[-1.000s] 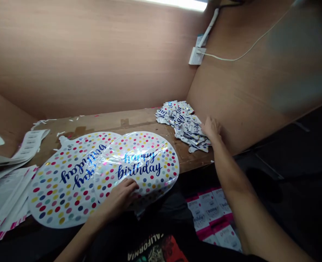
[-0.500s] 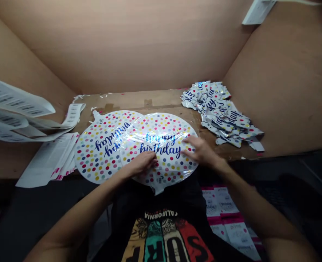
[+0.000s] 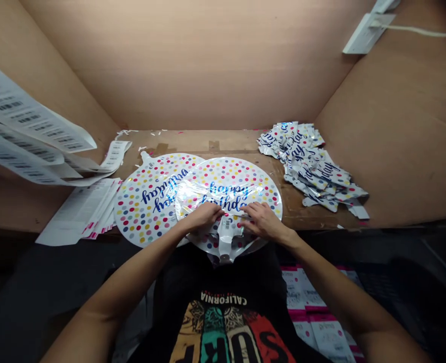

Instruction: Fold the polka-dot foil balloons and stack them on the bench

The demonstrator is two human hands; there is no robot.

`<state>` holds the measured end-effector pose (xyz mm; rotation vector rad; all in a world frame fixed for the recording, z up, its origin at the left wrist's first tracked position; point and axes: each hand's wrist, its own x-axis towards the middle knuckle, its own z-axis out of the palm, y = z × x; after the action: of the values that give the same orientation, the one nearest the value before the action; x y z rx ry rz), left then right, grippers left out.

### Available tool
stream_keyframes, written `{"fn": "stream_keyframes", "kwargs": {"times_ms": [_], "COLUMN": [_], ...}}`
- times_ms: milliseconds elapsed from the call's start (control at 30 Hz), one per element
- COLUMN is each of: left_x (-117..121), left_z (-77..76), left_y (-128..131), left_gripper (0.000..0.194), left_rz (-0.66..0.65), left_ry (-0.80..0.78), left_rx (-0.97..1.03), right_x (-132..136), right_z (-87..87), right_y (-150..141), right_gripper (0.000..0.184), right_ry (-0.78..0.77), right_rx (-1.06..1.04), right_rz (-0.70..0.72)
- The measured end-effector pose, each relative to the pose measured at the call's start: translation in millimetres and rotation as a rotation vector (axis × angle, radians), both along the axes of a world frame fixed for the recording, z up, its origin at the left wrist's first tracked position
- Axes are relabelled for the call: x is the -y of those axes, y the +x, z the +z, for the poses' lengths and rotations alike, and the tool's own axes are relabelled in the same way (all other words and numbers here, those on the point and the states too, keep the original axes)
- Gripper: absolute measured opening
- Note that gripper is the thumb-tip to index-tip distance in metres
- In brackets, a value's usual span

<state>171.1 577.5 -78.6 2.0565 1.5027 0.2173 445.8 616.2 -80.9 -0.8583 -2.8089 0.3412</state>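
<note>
Two flat foil balloons overlap on the cardboard surface in front of me, both white with coloured dots and blue "happy birthday" lettering. The left foil balloon lies with its lettering turned, partly under the right foil balloon. My left hand is closed on the right balloon just below the lettering. Across from it, my right hand grips the same balloon, fingers bent over a crease. Between the hands the foil is buckled, and a tail with a small barcode points toward me.
A pile of folded dotted foil balloons lies at the right. Strips of barcode labels hang at the left above a stack of white sheets. Cardboard walls surround the surface. Below right are pink-and-white packets. A white power strip is at upper right.
Both hands have come closer together over the right balloon, and its lower part is now buckled up between them. My right hand moved left and down. The camera view has shifted slightly.
</note>
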Motion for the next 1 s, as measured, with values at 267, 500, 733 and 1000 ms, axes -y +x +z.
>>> {"fn": "stream_keyframes", "kwargs": {"times_ms": [267, 500, 733, 1000], "left_x": [-10.4, 41.2, 60.7, 59.4], "left_z": [9.1, 19.7, 0.4, -3.0], "left_y": [1.0, -1.1, 4.1, 3.5], "left_gripper": [0.037, 0.033, 0.025, 0.022], "left_rz": [0.041, 0.056, 0.037, 0.104], "left_ry": [-0.056, 0.406, 0.565, 0.598], "left_rx": [0.037, 0.163, 0.027, 0.028], "right_x": [15.4, -9.4, -32.6, -31.9], "right_z": [12.6, 26.8, 27.3, 21.3], "right_y": [-27.0, -28.1, -29.0, -41.9], "right_gripper": [0.021, 0.014, 0.038, 0.030], "right_ry": [-0.022, -0.442, -0.961, -0.996], "right_rx": [0.059, -0.086, -0.108, -0.216], "right_rz": [0.191, 0.082, 0.089, -0.044]}}
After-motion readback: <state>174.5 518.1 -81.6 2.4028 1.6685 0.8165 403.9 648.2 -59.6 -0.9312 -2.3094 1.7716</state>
